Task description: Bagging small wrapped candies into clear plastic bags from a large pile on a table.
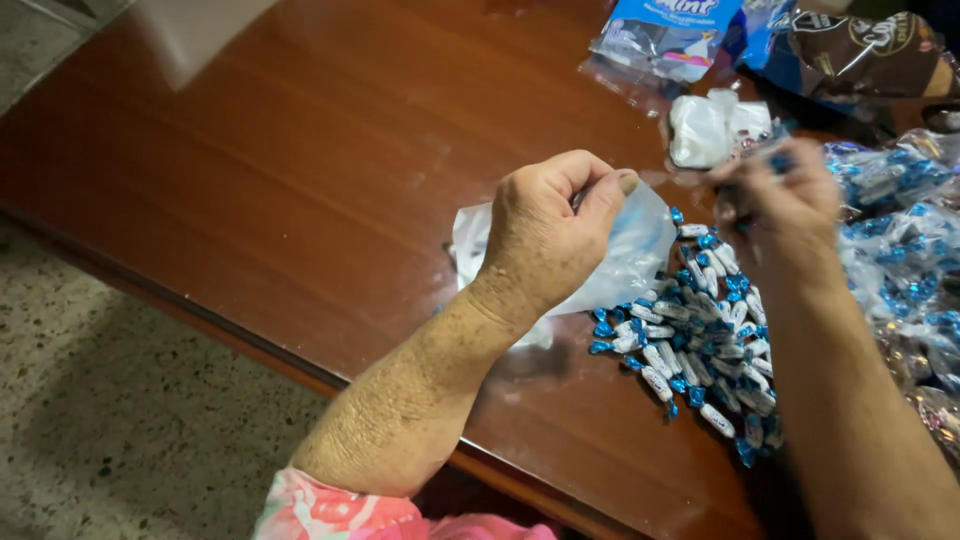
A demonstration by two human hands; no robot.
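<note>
My left hand (545,235) pinches the top edge of a small clear plastic bag (635,250) and holds it above the brown wooden table (300,170). My right hand (785,205) is blurred, closed near the bag's mouth, and seems to grip some blue and white wrapped candies. A pile of the same wrapped candies (705,340) lies on the table just under and to the right of the bag. Part of the bag is hidden behind my left hand.
Filled clear bags of candies (900,260) lie at the right edge. A crumpled white plastic piece (705,128) and large blue and brown candy packages (800,45) sit at the back right. The table's front edge (240,335) runs diagonally above a speckled floor (130,420).
</note>
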